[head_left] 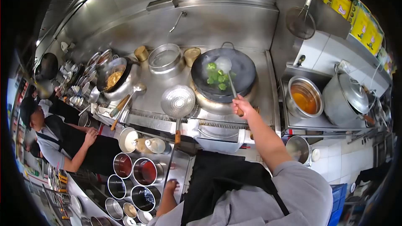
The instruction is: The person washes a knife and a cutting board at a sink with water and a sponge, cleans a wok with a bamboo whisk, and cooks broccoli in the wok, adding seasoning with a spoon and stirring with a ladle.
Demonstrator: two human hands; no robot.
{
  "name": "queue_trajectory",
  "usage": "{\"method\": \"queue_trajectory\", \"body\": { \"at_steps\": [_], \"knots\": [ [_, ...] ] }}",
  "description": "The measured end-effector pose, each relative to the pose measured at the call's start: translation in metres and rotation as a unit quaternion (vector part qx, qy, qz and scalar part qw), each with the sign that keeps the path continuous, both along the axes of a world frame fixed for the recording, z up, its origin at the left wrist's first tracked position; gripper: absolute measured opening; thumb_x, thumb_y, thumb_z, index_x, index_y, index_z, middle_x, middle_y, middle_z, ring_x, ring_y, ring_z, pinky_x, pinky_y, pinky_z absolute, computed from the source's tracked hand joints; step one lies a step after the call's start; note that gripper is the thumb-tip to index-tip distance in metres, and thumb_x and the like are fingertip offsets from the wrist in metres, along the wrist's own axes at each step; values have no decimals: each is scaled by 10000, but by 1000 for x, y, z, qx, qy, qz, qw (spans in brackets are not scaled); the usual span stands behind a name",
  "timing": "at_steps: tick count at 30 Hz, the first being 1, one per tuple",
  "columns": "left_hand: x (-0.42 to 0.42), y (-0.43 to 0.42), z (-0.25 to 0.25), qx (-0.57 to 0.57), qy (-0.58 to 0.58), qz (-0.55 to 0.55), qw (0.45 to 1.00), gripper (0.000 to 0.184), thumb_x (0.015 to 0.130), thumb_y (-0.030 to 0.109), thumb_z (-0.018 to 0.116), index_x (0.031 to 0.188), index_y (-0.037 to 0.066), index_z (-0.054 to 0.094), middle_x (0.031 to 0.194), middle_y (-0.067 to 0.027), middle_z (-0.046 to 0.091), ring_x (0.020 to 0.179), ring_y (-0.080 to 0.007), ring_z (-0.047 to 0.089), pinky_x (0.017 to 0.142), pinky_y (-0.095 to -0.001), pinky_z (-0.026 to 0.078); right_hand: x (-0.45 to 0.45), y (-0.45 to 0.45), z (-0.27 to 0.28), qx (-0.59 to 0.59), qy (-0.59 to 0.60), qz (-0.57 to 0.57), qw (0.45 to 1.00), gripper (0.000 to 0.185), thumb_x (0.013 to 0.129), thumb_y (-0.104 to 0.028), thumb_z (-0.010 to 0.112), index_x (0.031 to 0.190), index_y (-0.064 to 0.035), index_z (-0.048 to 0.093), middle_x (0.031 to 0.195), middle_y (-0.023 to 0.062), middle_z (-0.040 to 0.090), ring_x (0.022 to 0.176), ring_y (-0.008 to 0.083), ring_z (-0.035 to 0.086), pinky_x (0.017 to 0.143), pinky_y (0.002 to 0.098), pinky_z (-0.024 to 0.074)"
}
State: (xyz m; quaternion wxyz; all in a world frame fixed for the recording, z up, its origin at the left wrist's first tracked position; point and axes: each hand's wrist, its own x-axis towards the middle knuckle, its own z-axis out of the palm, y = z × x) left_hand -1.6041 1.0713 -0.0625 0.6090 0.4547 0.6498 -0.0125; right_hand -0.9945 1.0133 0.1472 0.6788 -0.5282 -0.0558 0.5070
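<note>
My right hand (244, 108) is closed around the wooden end of a long-handled ladle (224, 64). The ladle's bowl is inside a large dark wok (243, 65) on the stove, beside several pieces of bright green vegetable (216, 77), possibly broccoli. A light haze hangs over the wok. My left hand (171, 186) is low beside my body, at the edge of the steel counter (181, 165). It is small and blurred, so its fingers do not show clearly. Left of the wok rests a perforated strainer (178, 101) with a wooden handle.
Pots of red sauce (146, 171) and other containers stand at lower left. A second wok (114, 77) holds brownish food. At right are a pot of orange liquid (305, 98) and a lidded stockpot (341, 100). A co-worker (71, 142) stands at left.
</note>
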Motion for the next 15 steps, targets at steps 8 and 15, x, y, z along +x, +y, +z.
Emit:
{"method": "queue_trajectory", "body": {
  "at_steps": [8,15],
  "knots": [
    [61,18,43,-14,-71,-41,997,442,830,10,523,1255,127,505,982,-109,660,803,-256,661,630,-466,519,8,-100,39,-156,-644,91,744,766,846,-73,548,1512,-188,188,1329,221,505,1144,337,563,969,359,437],
    [12,-17,-25,-151,90,-125,977,427,885,46,462,1301,139,498,970,-79,664,815,-272,661,664,-454,529,-30,-172,81,-182,-505,200,820,770,842,-95,604,1504,-159,216,1460,203,379,1367,327,347,1151,353,218]
  ]
}}
